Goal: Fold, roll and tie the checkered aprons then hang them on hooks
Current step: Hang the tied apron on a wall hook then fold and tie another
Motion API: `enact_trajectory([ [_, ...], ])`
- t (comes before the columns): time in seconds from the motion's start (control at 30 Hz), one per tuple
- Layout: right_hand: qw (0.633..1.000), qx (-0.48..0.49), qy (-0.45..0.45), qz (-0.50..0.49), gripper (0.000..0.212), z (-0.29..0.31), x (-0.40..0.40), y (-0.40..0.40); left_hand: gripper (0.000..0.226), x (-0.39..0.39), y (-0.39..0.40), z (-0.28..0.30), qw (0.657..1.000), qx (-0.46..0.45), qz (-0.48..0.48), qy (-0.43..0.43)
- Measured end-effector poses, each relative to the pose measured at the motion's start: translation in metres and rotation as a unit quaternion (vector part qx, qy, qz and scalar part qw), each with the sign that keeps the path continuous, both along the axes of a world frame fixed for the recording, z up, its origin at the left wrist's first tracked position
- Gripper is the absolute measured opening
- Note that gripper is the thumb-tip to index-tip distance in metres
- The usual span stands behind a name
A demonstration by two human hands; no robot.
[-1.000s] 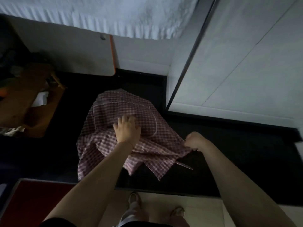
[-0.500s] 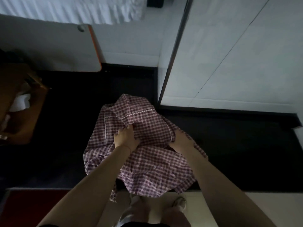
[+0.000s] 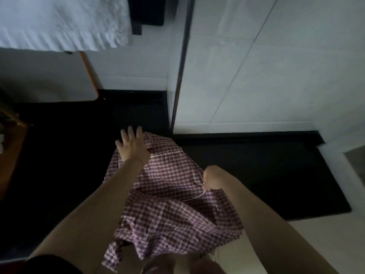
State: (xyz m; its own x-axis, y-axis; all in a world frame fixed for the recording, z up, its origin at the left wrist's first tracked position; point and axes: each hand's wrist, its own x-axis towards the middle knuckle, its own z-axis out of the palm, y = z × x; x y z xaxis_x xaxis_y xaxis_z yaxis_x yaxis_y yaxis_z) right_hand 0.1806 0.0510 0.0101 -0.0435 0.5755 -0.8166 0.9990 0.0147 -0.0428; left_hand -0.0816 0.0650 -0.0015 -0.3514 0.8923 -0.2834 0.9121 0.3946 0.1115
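Observation:
A red-and-white checkered apron lies crumpled on a black counter, its near part hanging over the front edge toward my legs. My left hand reaches over the apron's far left corner with fingers spread and straight, the palm on the cloth. My right hand is curled into a fist at the apron's right edge, gripping the fabric and a thin white tie string that trails from it.
A white tiled wall panel rises behind the counter at right, with a dark vertical frame beside it. A grey board with an orange edge stands at left. White textured cloth hangs at top left. Wooden furniture sits far left.
My left hand has moved from the apron's middle to its far left corner and spread its fingers. My right hand has shifted to the right edge and closed on it. The apron slid nearer.

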Motion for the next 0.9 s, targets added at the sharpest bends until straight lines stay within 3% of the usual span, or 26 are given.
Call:
enact_trajectory([
  [0.07, 0.999, 0.031, -0.027, -0.032, 0.01, 0.003, 0.022, -0.001, 0.053, 0.0, 0.01, 0.004, 0.994, -0.105, -0.002, -0.013],
  [0.17, 0.985, 0.086, -0.033, -0.143, 0.011, 0.015, 0.058, 0.002, 0.031, 0.022, 0.01, 0.013, 0.992, -0.106, -0.042, -0.053],
  [0.33, 0.937, 0.26, -0.007, -0.234, 0.024, 0.054, 0.111, 0.015, 0.033, 0.074, 0.002, 0.048, 0.99, 0.025, -0.012, -0.139],
  [0.5, 0.845, 0.439, 0.095, -0.291, 0.034, 0.128, 0.18, 0.04, 0.035, 0.14, 0.007, 0.117, 0.967, 0.173, -0.008, -0.189],
  [0.63, 0.762, 0.558, 0.138, -0.298, 0.035, 0.213, 0.229, 0.046, 0.036, 0.206, 0.005, 0.187, 0.918, 0.324, 0.007, -0.228],
  [0.73, 0.714, 0.617, 0.162, -0.287, 0.034, 0.262, 0.267, 0.046, 0.034, 0.235, 0.002, 0.232, 0.868, 0.452, 0.018, -0.206],
  [0.8, 0.74, 0.594, 0.18, -0.259, 0.035, 0.281, 0.289, 0.045, 0.033, 0.253, -0.005, 0.256, 0.848, 0.5, 0.024, -0.175],
  [0.9, 0.837, 0.483, 0.171, -0.194, 0.028, 0.296, 0.31, 0.044, 0.036, 0.276, -0.009, 0.282, 0.896, 0.434, 0.029, -0.096],
])
